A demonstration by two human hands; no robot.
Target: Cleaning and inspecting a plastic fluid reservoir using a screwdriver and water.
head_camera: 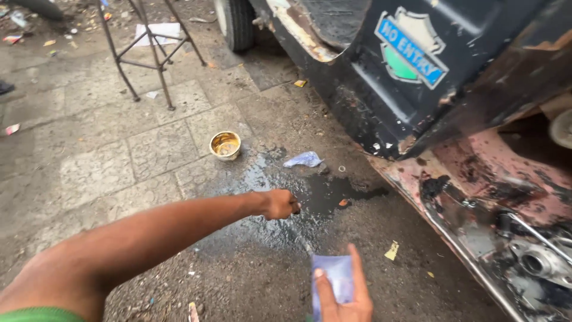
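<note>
Two hazards I see: the rusted vehicle body (453, 101) overhangs the wet stain (286, 197) on the pavement. My left hand (279, 204) reaches there, fist closed on something unclear; my right hand (339, 292) pinches a bluish packet (333, 277). Slipping could soil it.

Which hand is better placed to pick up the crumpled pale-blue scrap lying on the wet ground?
Probably the left hand: it is stretched out low over the wet patch, nearer the crumpled pale-blue scrap. The right hand sits farther back, holding a pale-blue sachet.
</note>
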